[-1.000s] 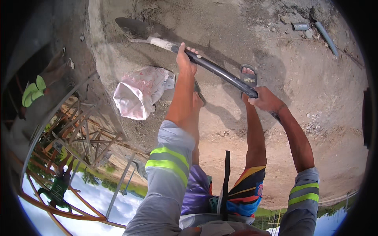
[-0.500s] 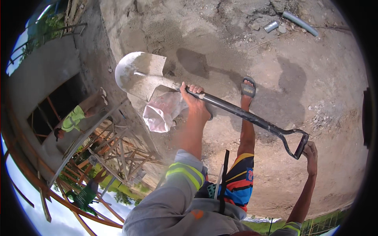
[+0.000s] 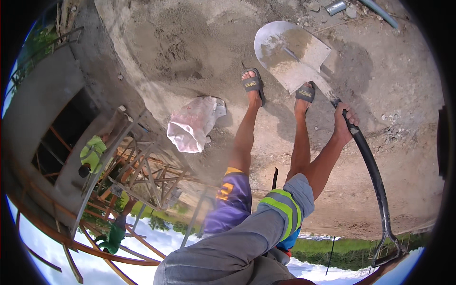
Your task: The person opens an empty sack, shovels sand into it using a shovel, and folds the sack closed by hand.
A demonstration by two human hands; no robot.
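Gray sleeve (image 3: 218, 249) with a bright reflective band is lying closest, its arm reaching across the body. Left hand (image 3: 344, 120) is gripping the black shaft of the shovel (image 3: 372, 166) just behind the socket, fingers wrapping round it and pressing together. Right hand (image 3: 403, 254) is showing only in part beside the D-handle (image 3: 387, 251) at the lower right rim; its fingers are too dark and cut off, so I cannot tell how they are closing. Shovel is slanting along the person's right, blade (image 3: 289, 54) pointing away, with damp gray residue clinging to its face. Blade edge is overlapping the right sandal (image 3: 305, 93) in view; contact cannot be told. Left sandal (image 3: 253, 84) is resting flat on the ground (image 3: 228, 28). White sack (image 3: 195, 122) is lying crumpled to the left, its mouth gaping. Farther out, a short pipe (image 3: 336, 7) and a long pipe (image 3: 378, 12) are lying near rubble. Beyond, at left, a worker in yellow-green (image 3: 93, 154) is bending near a timber frame (image 3: 147, 173); another in green (image 3: 114, 236) is showing farther off.
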